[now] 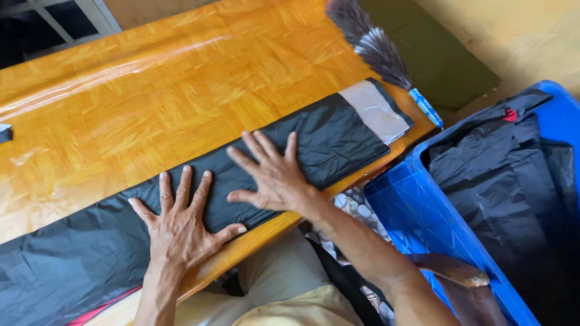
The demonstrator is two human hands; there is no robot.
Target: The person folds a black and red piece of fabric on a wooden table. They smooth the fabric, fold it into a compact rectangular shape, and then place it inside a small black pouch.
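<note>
A long black bag [181,199] lies flat on the table [121,102], its long axis running from the lower left corner of the view up toward the right, along the table's near edge. At the far left it is wrinkled and loose, with a thin red strip [99,308] showing at its lower border. The left hand [178,223] rests on it next, palm down, fingers spread wide and flat, gripping nothing, only pressing the plastic against the wood. Just to its right the right hand [275,175] lies the same way, open and splayed, slightly farther up the bag, so it is the nearer of the two to the bag's upper end; the hands are close but not touching. Beyond the right hand the bag stretches smoother to its end, where a pale grey patch [377,111] covers the last part near the table's corner. The table is glossy, with a yellow-brown parquet pattern, and catches light from a window at upper left. Behind the bag's end a feather duster [371,42] with a blue handle lies past the corner. At the right, beside the table and lower, stands a blue crate [423,217] with more black bags [501,175] heaped in it. The floor beyond looks pale and bare.
</note>
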